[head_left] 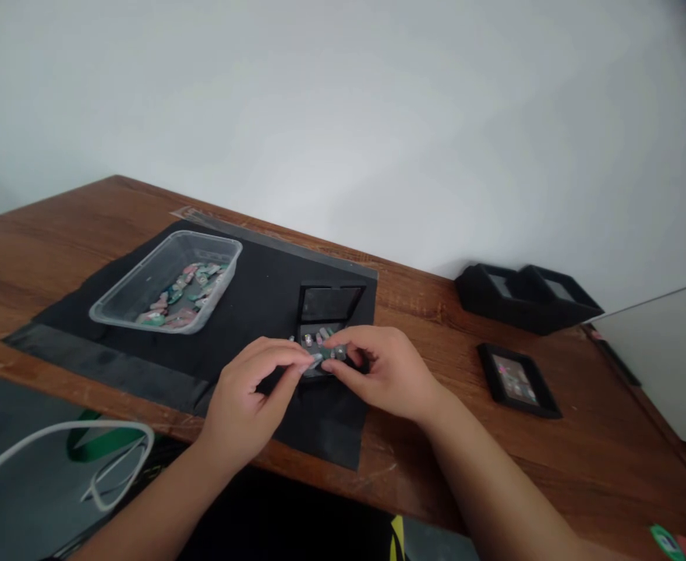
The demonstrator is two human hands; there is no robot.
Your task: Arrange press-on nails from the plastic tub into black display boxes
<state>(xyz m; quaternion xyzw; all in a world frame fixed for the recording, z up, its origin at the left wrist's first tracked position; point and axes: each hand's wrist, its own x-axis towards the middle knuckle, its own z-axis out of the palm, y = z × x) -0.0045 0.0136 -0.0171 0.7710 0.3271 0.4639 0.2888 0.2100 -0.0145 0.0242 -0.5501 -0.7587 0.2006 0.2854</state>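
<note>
My left hand (249, 389) pinches a small pale press-on nail (316, 361) between thumb and forefinger. Close against it, my right hand (387, 370) is closed, with thumb and forefinger tips at the same nail; the fingers partly hide it. Right beneath the hands stands a small black case (331, 304), its windowed lid raised. Several decorated press-on nails (309, 340) lie in rows inside, some covered by my right fingers. To the left, a clear plastic tub (136, 296) holds many loose pink, green and silvery nails (191, 284).
Tub and case rest on a black mat (261, 273) on a wooden table (425, 312). At the right are a closed windowed case (518, 380) with nails inside and black open cases (527, 296). A white cable (86, 425) loops below the table's front edge.
</note>
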